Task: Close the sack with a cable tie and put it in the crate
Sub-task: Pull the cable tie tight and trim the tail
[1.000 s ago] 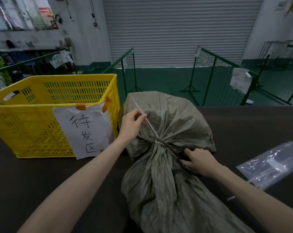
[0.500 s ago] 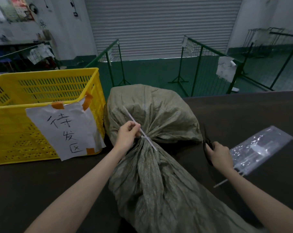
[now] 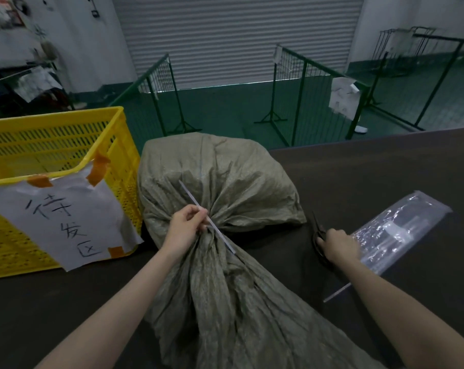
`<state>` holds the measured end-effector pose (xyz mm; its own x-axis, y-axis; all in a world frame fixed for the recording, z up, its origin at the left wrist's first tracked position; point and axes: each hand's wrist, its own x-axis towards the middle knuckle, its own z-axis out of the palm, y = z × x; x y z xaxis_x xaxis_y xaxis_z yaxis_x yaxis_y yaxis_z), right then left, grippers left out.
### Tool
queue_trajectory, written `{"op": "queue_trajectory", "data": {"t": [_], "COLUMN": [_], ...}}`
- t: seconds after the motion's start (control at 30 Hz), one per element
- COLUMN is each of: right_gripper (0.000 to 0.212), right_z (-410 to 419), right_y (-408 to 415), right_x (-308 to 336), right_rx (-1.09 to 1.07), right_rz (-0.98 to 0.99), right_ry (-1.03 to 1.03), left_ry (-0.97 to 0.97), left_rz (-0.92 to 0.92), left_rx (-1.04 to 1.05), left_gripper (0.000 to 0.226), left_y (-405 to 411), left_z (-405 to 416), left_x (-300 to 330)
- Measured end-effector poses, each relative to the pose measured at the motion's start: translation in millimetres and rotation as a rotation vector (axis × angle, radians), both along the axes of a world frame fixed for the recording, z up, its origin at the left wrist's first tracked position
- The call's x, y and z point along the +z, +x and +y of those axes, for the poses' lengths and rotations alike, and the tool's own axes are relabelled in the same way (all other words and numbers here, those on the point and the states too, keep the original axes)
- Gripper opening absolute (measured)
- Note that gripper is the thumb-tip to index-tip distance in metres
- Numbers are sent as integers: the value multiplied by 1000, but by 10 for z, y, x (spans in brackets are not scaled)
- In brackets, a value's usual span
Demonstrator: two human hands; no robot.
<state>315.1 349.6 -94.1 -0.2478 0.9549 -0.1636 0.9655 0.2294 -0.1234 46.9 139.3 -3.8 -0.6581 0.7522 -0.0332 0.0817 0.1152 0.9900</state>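
Since a second ago, the right hand (image 3: 340,245) has left the sack's neck and is now lying on a pair of dark scissors (image 3: 319,235) on the table (image 3: 372,166), just left of a clear plastic bag (image 3: 401,230). Its fingers are curling over the scissor handles; whether they are actually gripping is unclear. The left hand (image 3: 187,226) is pinching a white cable tie (image 3: 207,217) between thumb and fingertips, the other fingers folding loosely against the cloth. The tie is slanting across the bunched neck of the grey-green woven sack (image 3: 220,182), with both ends sticking out. The sack is lying on the dark table, its rounded body just beside the yellow crate (image 3: 66,145) to the left. A paper sign (image 3: 63,219) is hanging taped to the crate's front.
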Motion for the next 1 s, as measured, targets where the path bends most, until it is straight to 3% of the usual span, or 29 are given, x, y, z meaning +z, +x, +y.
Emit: {"op": "queue_trajectory", "data": {"t": [0.3,0.5,0.63,0.8,0.93,1.0], "right_gripper": [36,21,17,12,12,11], "right_z": [88,36,-101,-590,-1201,-1469], "right_y": [4,30,-64,-336,-558,-636], "right_x": [-183,-195,-6,385,761,827], "right_rx": [26,71,83,277,396,473], "right_rz": [56,153,395,719,970,987], "right_ry": [-3,59,49,16,-275,-394], "left_ry": [-24,-36,-16,40,118,146], "left_rz": [43,51,44,68,98,96], "left_rx": [15,17,3,-7,13,48], "left_gripper": [19,19,18,15,18,18], "left_y": [1,41,114,332,503,533], "left_z": [27,-5,-85,-180,-296,-402], "left_x": [-94,-103,-58,18,67,58]}}
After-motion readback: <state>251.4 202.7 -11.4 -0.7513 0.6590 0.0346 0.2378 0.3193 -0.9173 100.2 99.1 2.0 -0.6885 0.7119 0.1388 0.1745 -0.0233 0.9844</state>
